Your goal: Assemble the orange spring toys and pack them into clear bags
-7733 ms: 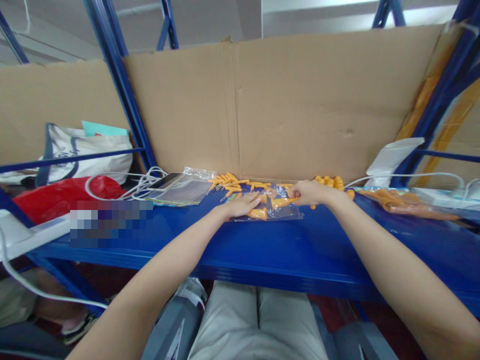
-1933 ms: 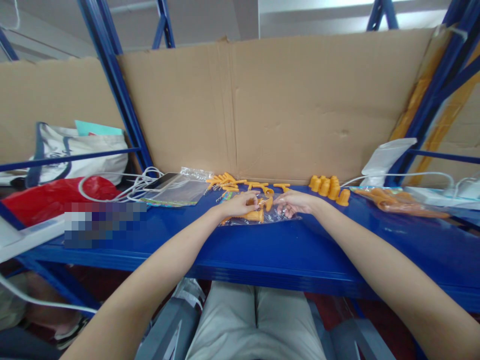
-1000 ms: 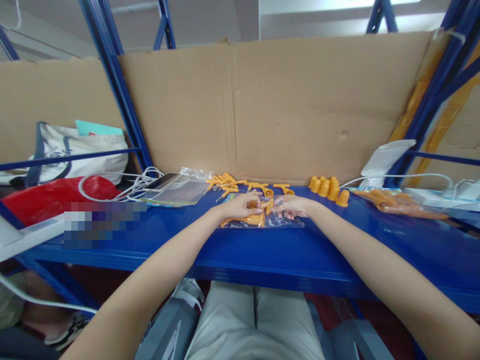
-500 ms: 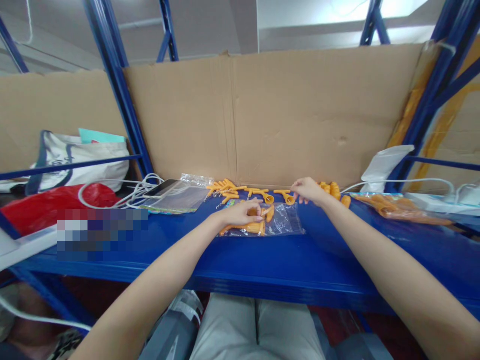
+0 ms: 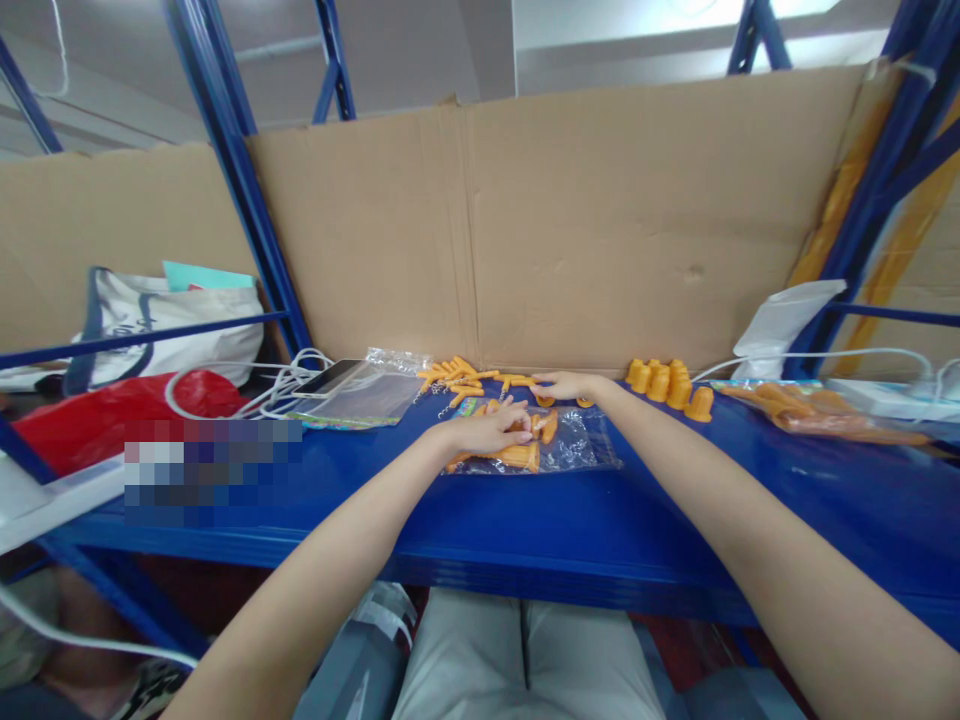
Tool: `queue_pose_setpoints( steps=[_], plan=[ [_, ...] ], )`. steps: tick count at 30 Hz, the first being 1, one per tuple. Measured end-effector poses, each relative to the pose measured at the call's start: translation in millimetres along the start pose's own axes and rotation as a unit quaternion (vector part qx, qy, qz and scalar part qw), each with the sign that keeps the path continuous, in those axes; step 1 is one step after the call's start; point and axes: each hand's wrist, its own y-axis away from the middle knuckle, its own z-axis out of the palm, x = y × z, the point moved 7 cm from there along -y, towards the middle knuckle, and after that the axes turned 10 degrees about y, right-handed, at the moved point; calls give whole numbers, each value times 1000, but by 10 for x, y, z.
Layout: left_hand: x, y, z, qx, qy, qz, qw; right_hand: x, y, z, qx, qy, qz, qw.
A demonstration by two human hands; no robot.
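My left hand (image 5: 489,428) is closed, thumb and fingertips together on a small orange plastic piece, mostly hidden by the fingers. It rests over a clear plastic bag (image 5: 581,445) holding a larger ribbed orange piece (image 5: 517,457). Beside the fingertips lies another orange piece (image 5: 550,427). Just behind, my right hand (image 5: 568,386) reaches left with fingers stretched out over a T-shaped orange piece (image 5: 517,381), its round end partly covered. Under the right wrist another round orange end (image 5: 584,402) peeks out. A pile of orange sticks with small chains (image 5: 454,374) lies to the left.
Several orange bell-shaped cups (image 5: 658,382) stand at the back right. Further right lies a bag of orange parts (image 5: 802,408). A flat clear bag (image 5: 356,405), white cables (image 5: 289,375) and a red bag (image 5: 135,405) lie left. Cardboard (image 5: 585,230) walls the back of the blue table (image 5: 510,535).
My right hand has moved left from one T-shaped orange piece to the neighbouring one, uncovering more of the cups. My left hand stays over the bag, its fingers shifted slightly. The view has turned a little.
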Motion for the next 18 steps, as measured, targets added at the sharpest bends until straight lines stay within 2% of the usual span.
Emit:
queue_pose_setpoints(
  steps=[4,7,11,15,18],
  plan=[
    [-19,6,10,-5,-17,-20,1000,17,-64,63,-17,1,-15,1000],
    [9,0,6,-2,-25,-18,1000,59,-6,68,-3,59,2,998],
    [-23,-21,-4,3,-18,-41,999,130,201,33,14,157,39,987],
    [-100,-67,-46,23,4,-42,999,220,451,-52,31,186,58,980],
    [-175,-119,-104,50,6,-30,998,316,636,-110,42,196,103,974]
  ],
)
